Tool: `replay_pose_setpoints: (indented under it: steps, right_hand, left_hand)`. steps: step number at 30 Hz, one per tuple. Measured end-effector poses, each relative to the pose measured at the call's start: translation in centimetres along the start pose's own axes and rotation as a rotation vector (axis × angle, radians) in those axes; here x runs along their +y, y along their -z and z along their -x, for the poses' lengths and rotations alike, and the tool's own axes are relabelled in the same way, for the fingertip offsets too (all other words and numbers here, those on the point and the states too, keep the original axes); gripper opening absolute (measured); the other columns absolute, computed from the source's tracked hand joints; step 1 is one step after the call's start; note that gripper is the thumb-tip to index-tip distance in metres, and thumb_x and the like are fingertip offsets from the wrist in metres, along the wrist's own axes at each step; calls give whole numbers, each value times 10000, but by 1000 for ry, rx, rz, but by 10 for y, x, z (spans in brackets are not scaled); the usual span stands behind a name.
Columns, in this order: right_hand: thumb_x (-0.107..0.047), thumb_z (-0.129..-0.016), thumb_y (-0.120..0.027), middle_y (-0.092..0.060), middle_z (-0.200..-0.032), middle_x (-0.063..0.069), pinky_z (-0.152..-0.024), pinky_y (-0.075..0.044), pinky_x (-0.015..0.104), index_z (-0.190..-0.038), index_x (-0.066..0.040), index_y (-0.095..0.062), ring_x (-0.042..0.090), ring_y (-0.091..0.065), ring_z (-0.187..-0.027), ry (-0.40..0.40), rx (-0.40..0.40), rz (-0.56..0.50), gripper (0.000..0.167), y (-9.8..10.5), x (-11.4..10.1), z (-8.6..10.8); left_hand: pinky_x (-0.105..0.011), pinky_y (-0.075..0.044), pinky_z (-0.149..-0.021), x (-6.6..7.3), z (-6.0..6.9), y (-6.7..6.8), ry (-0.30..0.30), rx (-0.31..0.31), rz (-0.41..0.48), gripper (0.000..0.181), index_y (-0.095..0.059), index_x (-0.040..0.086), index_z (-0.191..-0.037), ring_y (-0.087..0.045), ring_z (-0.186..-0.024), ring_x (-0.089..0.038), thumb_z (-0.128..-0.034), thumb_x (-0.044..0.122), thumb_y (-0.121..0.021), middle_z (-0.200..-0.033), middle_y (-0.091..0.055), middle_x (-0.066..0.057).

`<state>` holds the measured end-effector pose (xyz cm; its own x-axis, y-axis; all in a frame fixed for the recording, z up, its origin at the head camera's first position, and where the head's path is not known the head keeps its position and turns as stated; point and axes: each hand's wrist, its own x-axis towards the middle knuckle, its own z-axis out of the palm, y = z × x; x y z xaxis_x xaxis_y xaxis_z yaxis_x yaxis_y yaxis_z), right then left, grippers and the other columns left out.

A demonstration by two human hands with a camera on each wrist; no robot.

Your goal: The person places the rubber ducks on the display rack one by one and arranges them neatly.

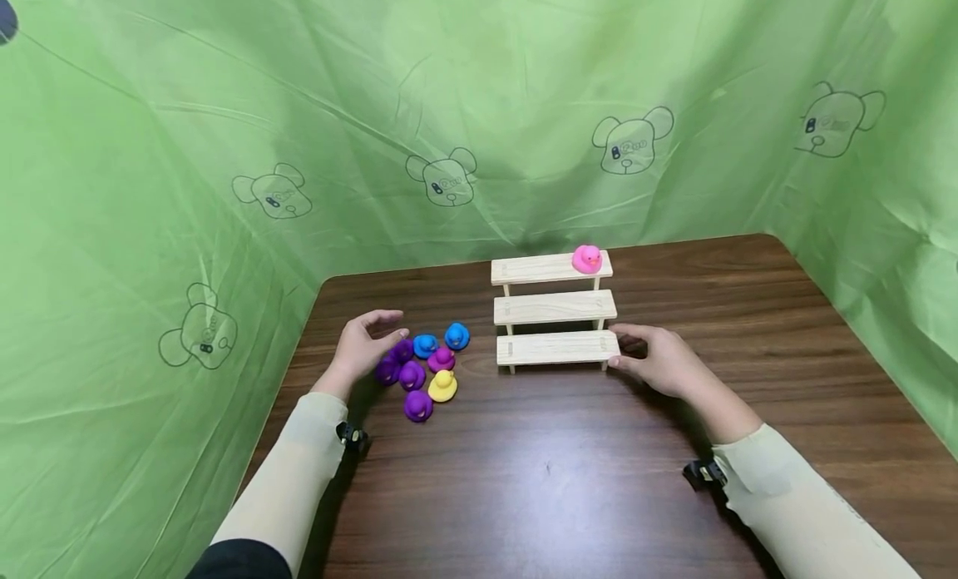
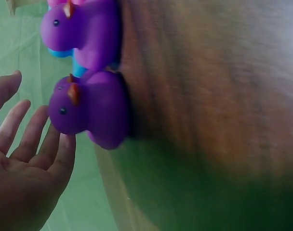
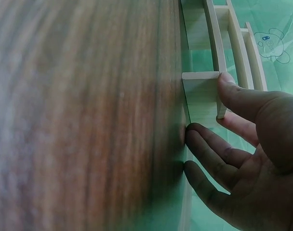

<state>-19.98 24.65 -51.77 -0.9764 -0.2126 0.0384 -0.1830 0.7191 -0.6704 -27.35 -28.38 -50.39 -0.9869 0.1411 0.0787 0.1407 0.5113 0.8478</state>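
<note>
Nearest you, your pale sleeves [image 1: 299, 458] are crossing the front of the dark wooden table [image 1: 539, 496], with a black device [image 1: 353, 437] sitting at each cuff. Ahead of them, the front purple duck [image 1: 418, 406] is standing closest to you on the left, and the yellow duck [image 1: 443, 386] is standing just beyond it to the right. Your left hand [image 1: 361, 346] is hovering at the left side of the ducks with its fingers extended and its thumb apart from them, and it is gripping nothing; three other purple ducks [image 1: 412, 375] are lying just beside its thumb, though the left wrist view is leaving it unclear whether a fingertip is touching one. Past these, a magenta duck [image 1: 441, 360] and two blue ducks [image 1: 456, 336] are sitting farther right, outside that hand's spread. Your right hand [image 1: 659, 361] is holding the right end of the wooden stand [image 1: 516, 348]: thumb and forefinger are pinching the lowest step [image 1: 565, 347], while the other fingers are stretching loosely near the tabletop. Beyond your grip, the middle step [image 1: 554, 308] is standing higher, and the pink duck [image 1: 587, 260] is sitting at the right of the top step [image 1: 531, 269], well apart from your fingers. Behind everything, a green cloth [image 1: 524, 88] is hanging
</note>
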Motion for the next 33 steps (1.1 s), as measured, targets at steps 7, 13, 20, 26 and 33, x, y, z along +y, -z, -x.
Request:
replay_pose_setpoints:
  steps: [7, 13, 20, 26, 33]
  right_hand:
    - [-295, -924, -835, -751, -1173, 134, -1060, -460, 638, -1448, -97, -625, 398, -656, -1182, 0, 0, 0, 598, 0, 3, 1]
    - [-288, -922, -837, -755, -1165, 133, -1055, -468, 633, -1443, -91, -628, 393, -664, -1170, 13, 5, 1, 595, -1, 2, 0]
    - [-293, -922, -838, -756, -1162, 132, -1060, -459, 645, -1438, -86, -630, 402, -662, -1172, 18, 2, 2, 594, -1, 0, 0]
    - [-295, -921, -839, -757, -1159, 127, -1055, -460, 651, -1439, -78, -627, 403, -663, -1169, 26, 4, 4, 600, 0, 0, 1]
    - [-286, -916, -844, -760, -1143, 120, -1050, -469, 639, -1424, -80, -641, 389, -675, -1148, 29, 13, -3, 584, -1, 1, 2]
  left_hand:
    - [-446, -561, -1019, -13, 11, -1, 22, -18, -27, 470, -714, 23, -1303, -663, -1216, -378, -903, 223, -862, -1319, -689, -212]
    - [-365, -598, -953, -18, 17, -2, 54, -28, -32, 528, -709, 28, -1318, -655, -1230, -378, -874, 249, -891, -1335, -689, -170]
    - [-381, -623, -893, -21, 20, -3, 84, -3, -78, 485, -738, 71, -1278, -701, -1128, -358, -856, 240, -906, -1302, -702, -164]
    - [-498, -541, -1005, -19, 21, -4, 88, 42, -162, 415, -772, 91, -1215, -664, -1169, -346, -853, 244, -905, -1227, -743, -138]
    - [-477, -531, -1039, -15, 23, -9, 88, 66, -220, 366, -788, 97, -1187, -668, -1185, -307, -862, 225, -895, -1241, -751, -82]
